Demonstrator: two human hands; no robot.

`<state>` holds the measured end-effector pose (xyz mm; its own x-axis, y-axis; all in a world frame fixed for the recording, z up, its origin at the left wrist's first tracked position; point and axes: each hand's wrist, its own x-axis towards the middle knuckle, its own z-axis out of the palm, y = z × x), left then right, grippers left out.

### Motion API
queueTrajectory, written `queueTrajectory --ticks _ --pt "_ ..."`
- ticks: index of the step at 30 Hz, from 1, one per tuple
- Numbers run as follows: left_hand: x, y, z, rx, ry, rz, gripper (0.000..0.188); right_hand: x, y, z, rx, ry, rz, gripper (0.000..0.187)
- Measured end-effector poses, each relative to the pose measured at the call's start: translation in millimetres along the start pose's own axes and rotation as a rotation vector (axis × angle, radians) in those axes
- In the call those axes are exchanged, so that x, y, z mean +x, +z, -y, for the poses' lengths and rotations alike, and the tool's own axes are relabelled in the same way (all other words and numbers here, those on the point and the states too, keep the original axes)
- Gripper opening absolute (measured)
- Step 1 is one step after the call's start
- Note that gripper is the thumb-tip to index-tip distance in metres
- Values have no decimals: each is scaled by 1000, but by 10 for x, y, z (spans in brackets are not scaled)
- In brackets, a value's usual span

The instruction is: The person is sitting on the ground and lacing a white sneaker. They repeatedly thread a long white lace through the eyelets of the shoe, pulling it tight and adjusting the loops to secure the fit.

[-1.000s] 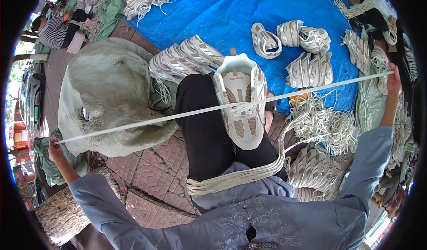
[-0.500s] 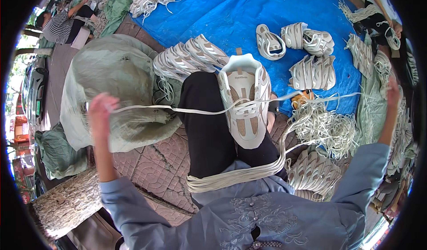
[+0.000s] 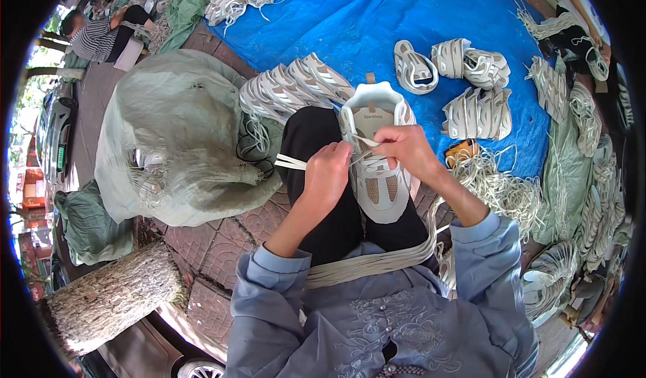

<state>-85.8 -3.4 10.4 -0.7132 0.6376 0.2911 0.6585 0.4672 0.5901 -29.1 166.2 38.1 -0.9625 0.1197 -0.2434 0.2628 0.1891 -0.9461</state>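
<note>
A white and beige sneaker upper (image 3: 382, 206) lies across my black-trousered thighs, its toe pointing toward me and its heel away. My left hand (image 3: 328, 173) is closed on a white shoelace (image 3: 291, 162) at the left edge of the upper, with the lace's ends sticking out to the left. On the other side, my right hand (image 3: 407, 150) pinches a stretch of lace over the eyelets. Both hands are close together above the tongue; my fingers partly hide the lacing. A bundle of loose laces (image 3: 377, 268) stretches across my lap.
Sneaker uppers in nested rows (image 3: 293, 89) lie beyond my knees, others on a blue tarp (image 3: 336, 25). A tangled lace heap (image 3: 501, 190) sits at right. A pale sack (image 3: 171, 136) and a tree trunk (image 3: 114, 297) stand at left. Another person (image 3: 97, 38) sits far left.
Both hands have come inward from wide apart, where the lace was stretched out to both sides, and now meet over the upper, each gripping lace. The upper stays on my lap.
</note>
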Motion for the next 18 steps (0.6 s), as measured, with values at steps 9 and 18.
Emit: queueTrajectory --ticks 9,18 --pt "-55 17 -36 220 234 -15 15 27 50 -38 320 219 180 8" --pt "44 -71 -63 582 422 250 15 -82 65 -126 288 152 74 16"
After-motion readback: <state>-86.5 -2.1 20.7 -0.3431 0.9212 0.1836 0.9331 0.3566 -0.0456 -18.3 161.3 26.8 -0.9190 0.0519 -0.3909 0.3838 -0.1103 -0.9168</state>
